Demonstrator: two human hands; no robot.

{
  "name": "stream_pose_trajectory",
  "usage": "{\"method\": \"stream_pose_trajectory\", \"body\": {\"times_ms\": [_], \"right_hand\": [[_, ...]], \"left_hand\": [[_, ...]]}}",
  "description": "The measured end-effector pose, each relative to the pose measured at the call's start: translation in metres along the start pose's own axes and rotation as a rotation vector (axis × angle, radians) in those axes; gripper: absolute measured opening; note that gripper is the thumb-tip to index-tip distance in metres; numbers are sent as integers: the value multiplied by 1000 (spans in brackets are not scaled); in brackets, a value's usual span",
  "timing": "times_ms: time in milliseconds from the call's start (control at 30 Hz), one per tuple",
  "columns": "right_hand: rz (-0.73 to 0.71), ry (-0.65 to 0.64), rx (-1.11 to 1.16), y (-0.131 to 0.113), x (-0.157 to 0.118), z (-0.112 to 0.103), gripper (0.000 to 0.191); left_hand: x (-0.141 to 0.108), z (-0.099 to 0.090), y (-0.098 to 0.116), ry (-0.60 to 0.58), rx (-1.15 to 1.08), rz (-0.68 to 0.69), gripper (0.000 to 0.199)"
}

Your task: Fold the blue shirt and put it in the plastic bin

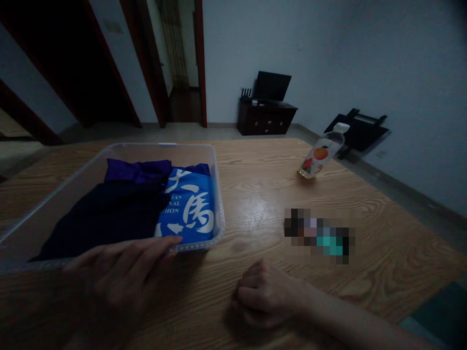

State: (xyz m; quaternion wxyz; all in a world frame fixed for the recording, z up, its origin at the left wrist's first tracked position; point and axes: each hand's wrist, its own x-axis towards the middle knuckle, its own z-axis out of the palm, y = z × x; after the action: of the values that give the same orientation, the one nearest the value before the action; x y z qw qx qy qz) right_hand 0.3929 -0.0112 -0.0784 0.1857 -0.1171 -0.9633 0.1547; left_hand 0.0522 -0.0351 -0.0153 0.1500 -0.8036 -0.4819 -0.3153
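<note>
My left hand [120, 272] rests against the near rim of a clear plastic bin [215, 175], fingers stretched along the edge and touching it. Inside the bin lie folded clothes: a dark navy garment [109, 214], a purple one [136, 170] behind it, and a blue cloth with white lettering [191, 206] on the right. My right hand [260, 294] lies on the wooden table [262, 180] as a loose fist, holding nothing, a little to the right of the bin.
A clear drink bottle [323, 153] with a white cap and fruit label stands at the table's far right. A small blurred object [319, 236] lies right of centre. Beyond are a dark cabinet [266, 119], a doorway and a folded dark table by the wall.
</note>
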Motion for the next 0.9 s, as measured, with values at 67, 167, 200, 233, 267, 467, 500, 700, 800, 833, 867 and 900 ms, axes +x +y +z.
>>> {"method": "stream_pose_trajectory", "body": {"times_ms": [67,167,200,233,267,467,500,700,800,833,867,900], "right_hand": [[-16,-31,-23,0,0,-1,24],[-30,-30,-25,0,-2,-2,22],[-28,-19,-18,0,-2,-3,21],[-20,-5,-9,0,-3,-3,21],[-11,7,2,-1,-3,-4,21],[66,33,28,-10,-2,-9,21],[71,31,38,-12,-2,-10,21],[89,8,70,-19,-2,-14,18],[102,14,65,-18,-2,-15,18],[103,18,59,-17,-3,-16,18],[104,22,50,-16,-3,-16,19],[104,25,42,-16,-3,-16,20]], "left_hand": [[15,6,21,7,95,100,46],[34,14,52,132,178,96,42],[38,14,61,138,162,87,41],[41,11,67,113,131,87,41],[42,7,71,75,92,87,41],[58,-37,40,-88,-33,-17,25],[64,-42,31,-155,-64,-50,25],[107,-40,-10,-640,-295,-223,37],[131,-36,-15,-759,-314,-235,40],[139,-35,-14,-794,-304,-236,41],[147,-34,-12,-827,-275,-235,40],[155,-32,-9,-857,-230,-228,39]]}}
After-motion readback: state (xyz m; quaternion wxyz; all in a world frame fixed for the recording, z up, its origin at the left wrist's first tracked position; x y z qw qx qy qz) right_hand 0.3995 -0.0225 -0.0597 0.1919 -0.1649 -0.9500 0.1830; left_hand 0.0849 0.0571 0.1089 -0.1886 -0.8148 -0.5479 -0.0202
